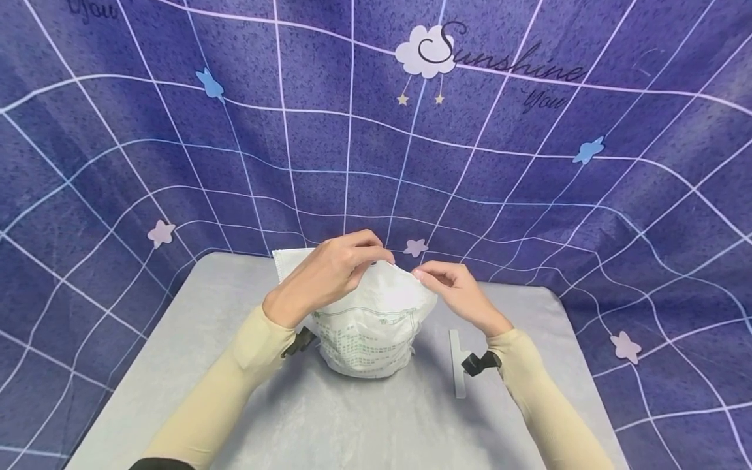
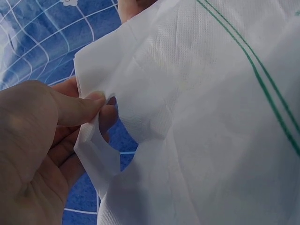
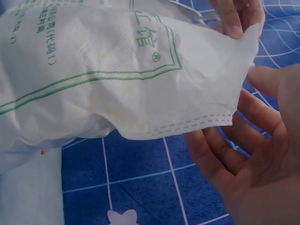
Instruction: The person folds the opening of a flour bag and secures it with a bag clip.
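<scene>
A white bag [image 1: 365,346] with green print stands bulging on the table, its top raised between both hands. My left hand [image 1: 331,271] grips the top beside the cut-out handle hole; in the left wrist view, that hand [image 2: 35,122] pinches the strip between thumb and fingers, with fingertips showing through the hole. At the right end of the top edge, my right hand [image 1: 461,294] pinches the material. The right wrist view shows this hand's [image 3: 267,136] thumb at the edge and fingers behind the stitched corner of the bag [image 3: 117,93]. The bag's contents are hidden.
A thin white strip with a short side tab [image 1: 457,365] lies on the grey-white table [image 1: 346,431], right of the bag and under the right wrist. Behind the table hangs a purple-blue curtain [image 1: 317,143] with a grid and star pattern.
</scene>
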The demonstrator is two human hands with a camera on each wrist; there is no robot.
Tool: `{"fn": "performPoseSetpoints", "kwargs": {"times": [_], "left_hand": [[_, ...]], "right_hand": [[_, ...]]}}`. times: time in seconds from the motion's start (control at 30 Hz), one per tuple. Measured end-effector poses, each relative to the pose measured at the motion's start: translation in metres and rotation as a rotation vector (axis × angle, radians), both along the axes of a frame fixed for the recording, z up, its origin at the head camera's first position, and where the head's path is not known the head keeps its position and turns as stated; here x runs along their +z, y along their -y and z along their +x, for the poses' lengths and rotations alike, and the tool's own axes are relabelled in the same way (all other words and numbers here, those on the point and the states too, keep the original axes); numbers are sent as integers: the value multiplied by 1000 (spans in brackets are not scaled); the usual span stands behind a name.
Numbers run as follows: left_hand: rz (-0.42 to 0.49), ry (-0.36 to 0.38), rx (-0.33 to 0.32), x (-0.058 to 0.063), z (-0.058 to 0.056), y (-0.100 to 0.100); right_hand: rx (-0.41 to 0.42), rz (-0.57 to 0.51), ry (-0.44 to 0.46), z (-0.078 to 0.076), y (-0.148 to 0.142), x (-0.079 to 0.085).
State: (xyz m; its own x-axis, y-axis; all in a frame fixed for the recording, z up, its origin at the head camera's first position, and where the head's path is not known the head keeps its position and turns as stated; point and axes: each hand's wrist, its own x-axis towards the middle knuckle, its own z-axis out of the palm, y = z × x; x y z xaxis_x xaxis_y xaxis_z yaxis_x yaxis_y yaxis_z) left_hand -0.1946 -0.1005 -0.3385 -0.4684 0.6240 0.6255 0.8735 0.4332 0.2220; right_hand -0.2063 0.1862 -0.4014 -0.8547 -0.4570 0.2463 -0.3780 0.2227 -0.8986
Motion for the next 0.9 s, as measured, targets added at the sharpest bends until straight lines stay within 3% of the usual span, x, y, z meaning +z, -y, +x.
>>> {"fn": "performPoseSetpoints", "kwargs": {"times": [0.3,0.9], "left_hand": [[-7,-2,-6,1,1,1],[-21,-8,-10,3,-1,1]], "right_hand": [[59,-29,62,-2,-1,0],[182,12,149,-9,0,5]]}}
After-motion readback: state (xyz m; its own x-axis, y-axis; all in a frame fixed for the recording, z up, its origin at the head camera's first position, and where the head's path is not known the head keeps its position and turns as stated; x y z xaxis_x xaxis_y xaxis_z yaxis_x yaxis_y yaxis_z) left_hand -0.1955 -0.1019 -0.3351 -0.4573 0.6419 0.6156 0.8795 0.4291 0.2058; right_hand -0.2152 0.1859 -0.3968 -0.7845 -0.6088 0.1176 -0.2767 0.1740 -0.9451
